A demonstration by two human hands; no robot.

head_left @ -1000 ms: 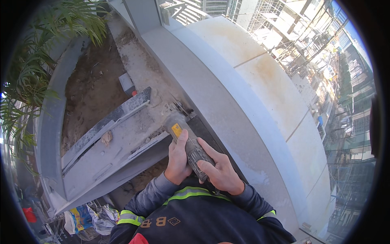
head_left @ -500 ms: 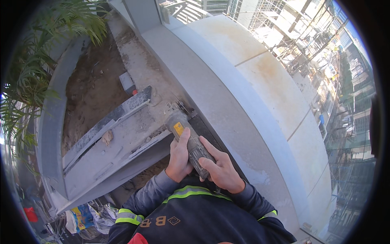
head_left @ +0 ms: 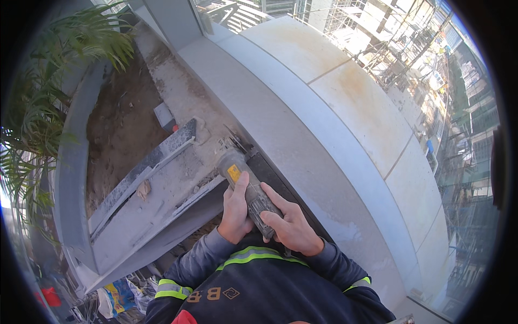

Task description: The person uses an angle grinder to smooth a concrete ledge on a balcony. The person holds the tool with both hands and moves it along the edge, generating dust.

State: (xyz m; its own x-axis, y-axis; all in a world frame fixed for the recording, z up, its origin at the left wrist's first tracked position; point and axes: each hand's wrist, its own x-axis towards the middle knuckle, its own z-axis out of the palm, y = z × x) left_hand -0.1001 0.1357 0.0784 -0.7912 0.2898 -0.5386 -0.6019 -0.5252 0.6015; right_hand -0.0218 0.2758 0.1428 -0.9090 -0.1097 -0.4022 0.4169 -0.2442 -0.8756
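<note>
A dusty grey angle grinder (head_left: 249, 189) with a yellow label is held in front of my body, its head pointing away from me. My left hand (head_left: 235, 211) wraps the side of its body, thumb lying along the top near the label. Around the rear, ribbed part, my right hand (head_left: 294, 225) is closed with the thumb on top. At the far end, a thin dark disc (head_left: 237, 139) stands on edge by the dusty concrete ledge (head_left: 208, 154), close to the wall's foot. Whether the disc touches the concrete, I cannot tell.
A wide pale parapet (head_left: 302, 140) curves along the right, with scaffolding (head_left: 388, 32) far below beyond it. Left of the ledge lie a soil bed (head_left: 121, 124), a loose stone slab (head_left: 156, 156) and a grey block (head_left: 163, 116). Palm leaves (head_left: 81, 43) hang at far left.
The view has shifted slightly, so the parapet and bed sit a little differently. Both hands keep their grip; the grinder's head appears slightly farther left, and the disc shows more clearly.
</note>
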